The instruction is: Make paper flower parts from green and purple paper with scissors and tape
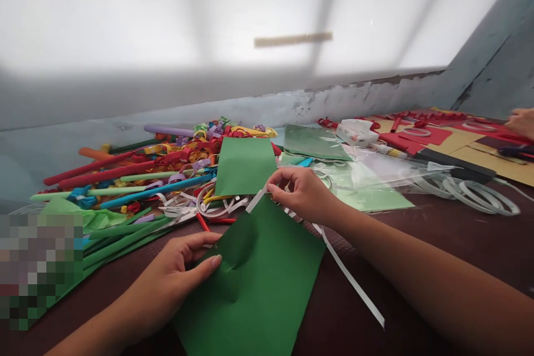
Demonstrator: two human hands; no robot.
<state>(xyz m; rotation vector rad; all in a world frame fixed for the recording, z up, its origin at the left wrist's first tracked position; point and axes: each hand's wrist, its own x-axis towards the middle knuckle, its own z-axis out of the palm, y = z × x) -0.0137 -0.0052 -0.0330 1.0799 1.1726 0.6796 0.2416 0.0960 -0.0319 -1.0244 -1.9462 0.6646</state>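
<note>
A dark green sheet of paper (pixel 267 278) is held up in front of me, one corner pointing away. My left hand (pixel 183 267) grips its left edge between thumb and fingers, and the sheet bends near the thumb. Pinched in my right hand (pixel 298 192) is a narrow white strip (pixel 256 200), its short end lying at the sheet's upper left edge. The strip's long tail trails down to the right, past the sheet. Just beyond, a lighter green sheet (pixel 245 166) rests on the pile.
Rolled coloured paper sticks (pixel 108 172) are heaped at the left, with scissors (pixel 183 217) among them. A coil of white strip (pixel 479 194), clear plastic sleeves (pixel 375 172) and a tissue pack (pixel 356 132) lie at the right. Another person's hand (pixel 521 122) shows at the far right edge.
</note>
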